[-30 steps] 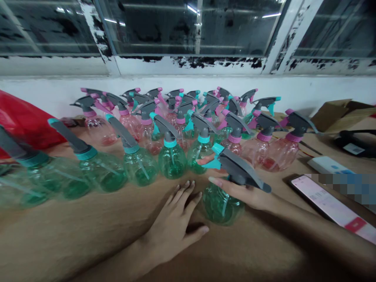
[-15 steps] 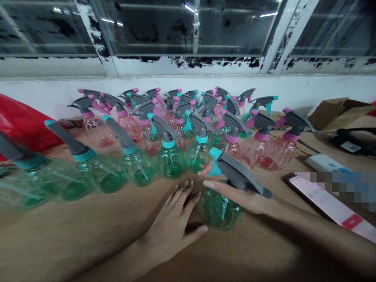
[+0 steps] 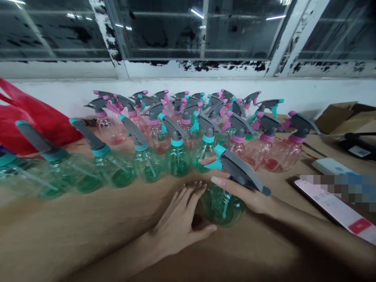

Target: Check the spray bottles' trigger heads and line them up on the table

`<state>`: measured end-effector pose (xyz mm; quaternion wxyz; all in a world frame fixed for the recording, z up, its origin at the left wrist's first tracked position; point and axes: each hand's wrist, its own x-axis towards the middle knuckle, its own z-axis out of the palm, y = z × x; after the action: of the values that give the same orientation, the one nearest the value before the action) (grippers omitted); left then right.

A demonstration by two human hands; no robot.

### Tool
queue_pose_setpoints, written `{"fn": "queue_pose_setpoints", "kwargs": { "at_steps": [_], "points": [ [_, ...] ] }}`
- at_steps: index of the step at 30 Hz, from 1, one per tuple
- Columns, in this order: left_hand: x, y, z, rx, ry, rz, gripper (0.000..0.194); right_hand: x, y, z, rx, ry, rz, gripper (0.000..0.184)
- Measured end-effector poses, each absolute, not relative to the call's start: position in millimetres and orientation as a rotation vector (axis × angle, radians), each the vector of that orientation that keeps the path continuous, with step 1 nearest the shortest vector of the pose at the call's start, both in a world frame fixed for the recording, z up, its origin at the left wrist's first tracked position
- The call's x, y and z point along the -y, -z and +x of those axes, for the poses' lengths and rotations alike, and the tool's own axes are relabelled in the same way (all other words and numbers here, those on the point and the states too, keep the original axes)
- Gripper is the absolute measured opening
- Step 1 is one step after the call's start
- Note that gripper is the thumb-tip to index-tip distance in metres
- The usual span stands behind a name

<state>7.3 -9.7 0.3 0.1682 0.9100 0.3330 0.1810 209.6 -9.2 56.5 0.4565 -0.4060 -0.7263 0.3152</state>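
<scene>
Now the left hand (image 3: 178,221) nears the held bottle (image 3: 225,207).

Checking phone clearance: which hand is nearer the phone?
Right hand: left of the phone, holding a green spray bottle. The left hand is farther left, beyond that bottle.

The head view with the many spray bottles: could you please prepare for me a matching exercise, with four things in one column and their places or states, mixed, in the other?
Column one
1. Right hand
2. Phone
3. Left hand
4. Red plastic bag

Column two
A. At the left edge of the picture
B. Around the neck of the nearest green spray bottle
C. Holding nothing
D. At the right, with a lit screen

Right pairs: 1-B, 2-D, 3-C, 4-A
</scene>
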Motion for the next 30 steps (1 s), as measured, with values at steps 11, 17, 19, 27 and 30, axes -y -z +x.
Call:
{"fn": "queue_pose_setpoints", "kwargs": {
  "at_steps": [11,17,19,27,30],
  "points": [
    [44.1,-24.0,-29.9,-1.062,-0.880,2.357,0.067,20.6,-72.4,128.3,1.769,-0.872,-0.829,0.033],
    [79.7,-29.2,-94.9,-1.371,-0.989,2.360,0.068,21.3,-81.1,60.4,2.050,-0.782,-0.596,0.043],
    [91.1,-30.8,-119.2,-1.452,-1.037,2.378,0.069,19.2,-88.7,42.3,2.229,-0.739,-0.511,0.055],
    [114.0,-34.1,-227.4,-1.863,-1.157,2.214,0.055,1.5,-134.3,-3.6,2.807,-0.569,-0.589,0.060],
    [107.3,-35.6,-268.2,-1.959,-1.220,2.127,0.044,-9.0,-149.4,-31.1,2.700,-0.438,-0.674,0.043]
  ]
}}
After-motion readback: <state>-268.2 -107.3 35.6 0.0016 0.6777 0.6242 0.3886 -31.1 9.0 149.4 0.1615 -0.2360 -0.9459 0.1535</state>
